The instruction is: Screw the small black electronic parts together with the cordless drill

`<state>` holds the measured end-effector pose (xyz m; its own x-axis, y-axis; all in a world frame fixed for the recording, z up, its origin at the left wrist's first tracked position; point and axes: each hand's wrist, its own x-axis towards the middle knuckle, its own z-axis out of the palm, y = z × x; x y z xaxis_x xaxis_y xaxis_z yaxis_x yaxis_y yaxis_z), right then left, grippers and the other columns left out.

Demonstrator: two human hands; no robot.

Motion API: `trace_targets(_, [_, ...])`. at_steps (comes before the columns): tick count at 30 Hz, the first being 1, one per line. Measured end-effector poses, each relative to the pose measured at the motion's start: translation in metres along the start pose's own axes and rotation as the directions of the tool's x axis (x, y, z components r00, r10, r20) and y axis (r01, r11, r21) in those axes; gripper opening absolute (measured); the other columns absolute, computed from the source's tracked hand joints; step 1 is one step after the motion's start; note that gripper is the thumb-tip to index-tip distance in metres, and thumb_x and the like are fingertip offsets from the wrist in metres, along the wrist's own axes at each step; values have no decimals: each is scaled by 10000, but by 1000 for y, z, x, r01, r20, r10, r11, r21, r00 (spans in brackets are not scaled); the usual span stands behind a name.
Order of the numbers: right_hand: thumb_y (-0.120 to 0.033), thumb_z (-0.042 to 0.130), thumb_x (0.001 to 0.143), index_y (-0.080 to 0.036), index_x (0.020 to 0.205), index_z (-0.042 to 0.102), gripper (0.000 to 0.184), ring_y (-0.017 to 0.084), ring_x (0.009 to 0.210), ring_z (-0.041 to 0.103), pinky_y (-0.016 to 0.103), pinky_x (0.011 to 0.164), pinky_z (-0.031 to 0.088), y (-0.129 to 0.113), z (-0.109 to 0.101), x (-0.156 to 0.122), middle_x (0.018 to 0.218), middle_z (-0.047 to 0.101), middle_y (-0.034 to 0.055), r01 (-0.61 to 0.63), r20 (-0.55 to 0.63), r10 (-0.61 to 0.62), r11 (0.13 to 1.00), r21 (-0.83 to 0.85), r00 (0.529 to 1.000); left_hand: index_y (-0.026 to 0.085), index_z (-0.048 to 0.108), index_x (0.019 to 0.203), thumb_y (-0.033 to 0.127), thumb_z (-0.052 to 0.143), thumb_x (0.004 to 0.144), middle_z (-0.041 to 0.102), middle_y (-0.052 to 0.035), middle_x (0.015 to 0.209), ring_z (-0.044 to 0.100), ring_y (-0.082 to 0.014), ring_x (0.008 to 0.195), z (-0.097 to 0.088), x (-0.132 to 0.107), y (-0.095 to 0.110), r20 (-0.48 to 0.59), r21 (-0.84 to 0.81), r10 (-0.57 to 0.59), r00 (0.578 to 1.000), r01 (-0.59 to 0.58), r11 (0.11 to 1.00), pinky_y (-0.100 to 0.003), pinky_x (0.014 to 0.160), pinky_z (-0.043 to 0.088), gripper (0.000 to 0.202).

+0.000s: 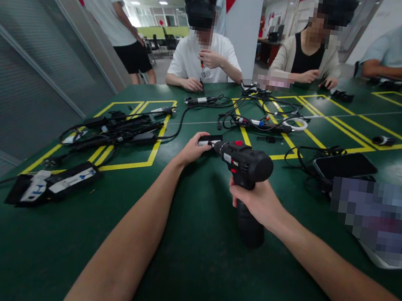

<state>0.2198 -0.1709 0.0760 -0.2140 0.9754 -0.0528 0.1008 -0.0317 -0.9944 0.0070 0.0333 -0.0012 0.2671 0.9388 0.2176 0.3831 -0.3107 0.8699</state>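
The right hand (257, 199) grasps a black power drill (240, 158) — aimed at the black labelled part (215, 138) that the left hand (193, 149) grips on the green table (190, 278). Work appears mid-course — what remains is unclear.

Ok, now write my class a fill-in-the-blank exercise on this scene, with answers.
1. The right hand grips the drill, whose body is mostly ____.
2. The left hand holds a small part in ____ of the drill.
3. The lines marked on the green table are ____.
Answers: black; front; yellow.
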Motion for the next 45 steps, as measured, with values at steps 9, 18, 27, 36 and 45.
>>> trace_targets(9, [-169,579,722,-182,800,582,79,126,552,562,279,549,427,-1,0,0,707,586,-9,7,-7,-6,1000,22,1000,180,500,1201,283,622,700,584,-47,1073,548,-182,949,0,-2,6,-2,10,-14,1000,14,1000,-325,886,450,525])
trace_targets(18, [-159,569,723,-183,787,578,69,130,553,564,280,551,424,0,1,0,688,578,-13,27,-6,-27,1000,5,1000,180,490,1209,280,614,709,586,-45,1080,554,-178,947,1,-1,3,2,8,0,1000,0,1000,-308,863,457,524])
trace_targets(27, [-165,573,731,-185,799,580,71,133,565,569,277,554,433,1,0,0,689,579,-10,25,2,-25,999,31,1000,187,495,1204,282,616,710,592,-45,1081,558,-181,955,0,-2,4,-5,8,-10,1000,10,1000,-330,893,454,517])
trace_targets(36, [-165,575,721,-185,794,588,77,136,564,574,275,548,430,-1,0,-1,667,584,-12,14,-5,-14,1000,19,1000,182,503,1198,280,621,698,593,-48,1069,555,-179,938,0,-2,6,-9,-3,-16,1000,16,1000,-325,880,459,523])
trace_targets(45, [-164,566,730,-188,778,580,55,137,562,570,276,559,437,3,0,0,642,575,-16,42,-5,-42,999,17,999,178,498,1206,274,617,694,589,-50,1085,554,-183,957,1,-1,3,-8,-9,-19,1000,19,1000,-326,882,461,534])
